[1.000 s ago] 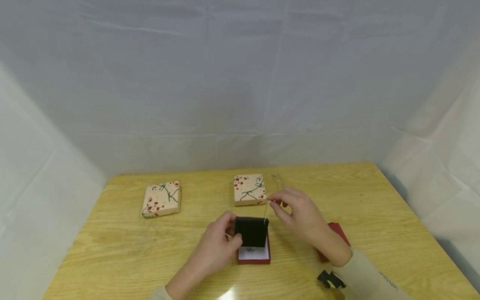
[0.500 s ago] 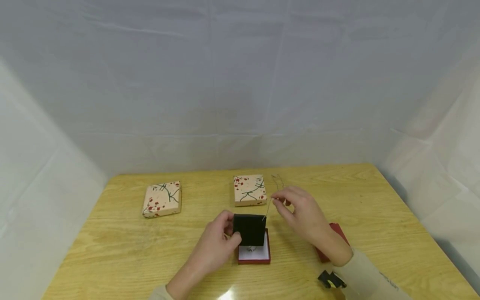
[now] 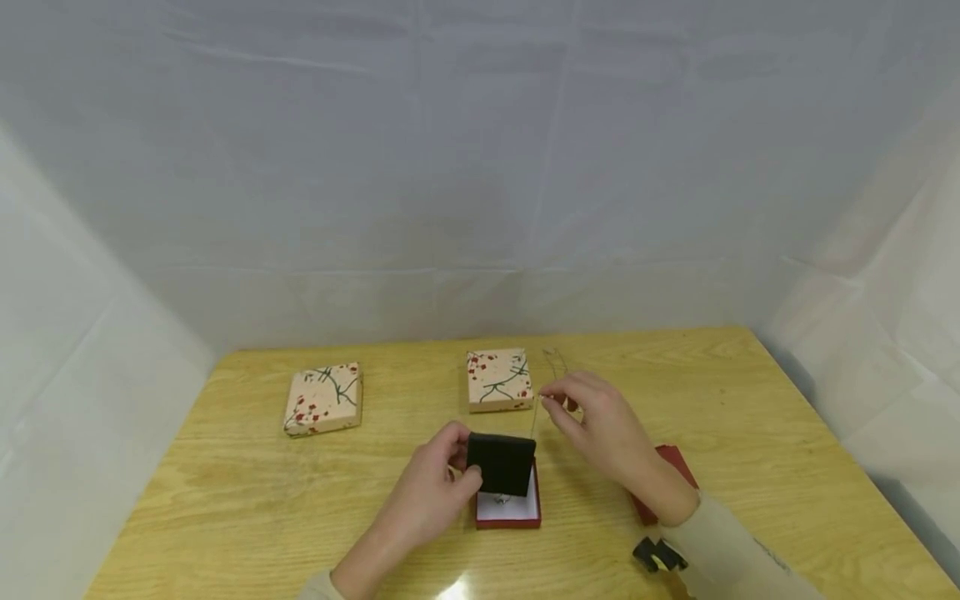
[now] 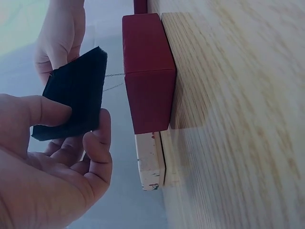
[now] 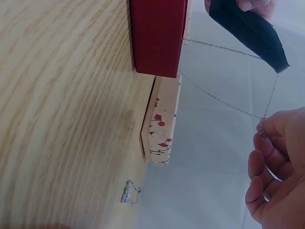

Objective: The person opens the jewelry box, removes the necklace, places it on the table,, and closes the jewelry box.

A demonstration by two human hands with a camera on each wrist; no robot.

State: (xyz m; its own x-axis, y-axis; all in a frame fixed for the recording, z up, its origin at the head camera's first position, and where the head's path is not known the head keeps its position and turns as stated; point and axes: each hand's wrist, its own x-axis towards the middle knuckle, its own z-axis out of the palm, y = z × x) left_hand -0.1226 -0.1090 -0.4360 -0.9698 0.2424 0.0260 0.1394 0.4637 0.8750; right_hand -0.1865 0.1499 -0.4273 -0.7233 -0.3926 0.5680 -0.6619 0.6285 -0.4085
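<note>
My left hand (image 3: pixel 431 492) holds a black square jewelry-box pad (image 3: pixel 501 464) between thumb and fingers, tilted above an open red box (image 3: pixel 508 523) with a white inside. Something small and silvery shows in the box below the pad. With thumb and index finger, my right hand (image 3: pixel 600 425) pinches a thin chain necklace (image 5: pixel 269 100). In the right wrist view, one stretch of chain runs from my fingertips to the pad's corner. Other strands slope from the fingertips and pad toward the red box (image 5: pixel 158 38); their far ends are hidden behind its wall.
A floral box (image 3: pixel 498 379) stands behind the hands, another floral box (image 3: pixel 324 400) to the left. Beside the nearer one lies another fine chain (image 3: pixel 555 362). A red lid (image 3: pixel 678 464) is partly under my right forearm. A black item with yellow (image 3: pixel 660 554) sits by the right sleeve.
The pad rose slightly and has dipped again, still in my left hand. My right hand shifted a little to the right, then slightly back, keeping hold of the necklace.
</note>
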